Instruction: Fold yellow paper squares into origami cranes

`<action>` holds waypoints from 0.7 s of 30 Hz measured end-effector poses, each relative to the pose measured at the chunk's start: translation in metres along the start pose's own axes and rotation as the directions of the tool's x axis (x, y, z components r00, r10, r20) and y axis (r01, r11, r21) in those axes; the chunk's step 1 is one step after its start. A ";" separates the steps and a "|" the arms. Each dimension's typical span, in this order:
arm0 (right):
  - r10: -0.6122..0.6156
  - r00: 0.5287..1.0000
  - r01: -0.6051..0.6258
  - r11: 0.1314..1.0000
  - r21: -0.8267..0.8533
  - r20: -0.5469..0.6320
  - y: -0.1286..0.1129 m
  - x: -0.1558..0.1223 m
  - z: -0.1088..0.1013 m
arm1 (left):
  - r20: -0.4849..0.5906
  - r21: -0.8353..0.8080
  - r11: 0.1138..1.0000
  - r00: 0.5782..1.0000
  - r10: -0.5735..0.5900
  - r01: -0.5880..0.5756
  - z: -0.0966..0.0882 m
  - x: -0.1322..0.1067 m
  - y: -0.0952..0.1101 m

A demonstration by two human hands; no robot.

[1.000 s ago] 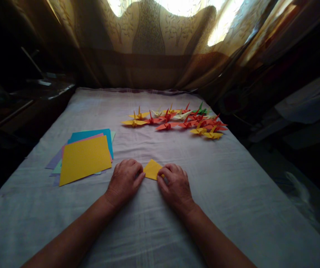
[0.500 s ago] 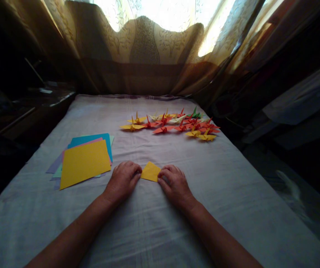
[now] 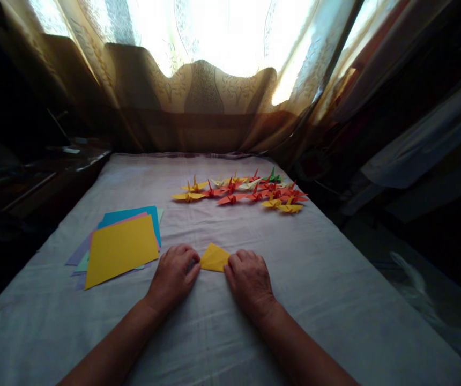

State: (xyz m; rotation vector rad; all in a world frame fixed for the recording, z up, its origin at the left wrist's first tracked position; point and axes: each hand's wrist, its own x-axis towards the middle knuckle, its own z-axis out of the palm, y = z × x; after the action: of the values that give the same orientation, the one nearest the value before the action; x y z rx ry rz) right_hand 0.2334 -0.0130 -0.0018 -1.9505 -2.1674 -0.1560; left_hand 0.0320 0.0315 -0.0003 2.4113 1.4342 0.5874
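Note:
A small piece of folded yellow origami paper (image 3: 214, 258) lies on the cloth-covered table between my two hands. My left hand (image 3: 174, 274) pinches its left corner between thumb and fingers. On the other side, my right hand (image 3: 250, 279) is closed over the paper's right edge, and its curled fingers cover that corner. The paper's peak points away from me, and faint crease lines cross its face.
Left of my hands is a fanned stack of coloured paper sheets (image 3: 123, 249), yellow on top. Several folded paper cranes (image 3: 232, 198) in red, yellow, white and green stand farther back. Behind the table (image 3: 142, 171) hangs a patterned curtain (image 3: 210, 96).
The view has tilted up a little, so the table things sit lower. My right hand has turned and closed farther over the paper's right side; the left keeps its pinch.

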 end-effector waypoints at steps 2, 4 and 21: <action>-0.003 1.000 0.003 1.000 0.021 -0.019 -0.001 0.004 0.005 | -0.062 0.035 0.999 0.998 0.004 -0.002 0.006 -0.003 -0.004; -0.013 0.999 0.014 0.999 0.045 -0.029 0.000 0.009 0.010 | -0.112 0.101 0.995 0.993 0.032 -0.021 0.012 -0.004 -0.010; -0.066 0.995 0.066 0.998 0.000 -0.081 0.008 0.062 0.018 | -0.014 0.257 0.942 0.973 0.229 -0.217 0.000 -0.009 -0.001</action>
State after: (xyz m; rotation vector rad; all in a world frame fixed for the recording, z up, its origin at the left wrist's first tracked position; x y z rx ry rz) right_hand 0.2343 0.0521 -0.0054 -1.8395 -2.1798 -0.2384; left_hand 0.0270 0.0247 -0.0024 2.8055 1.3328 0.5365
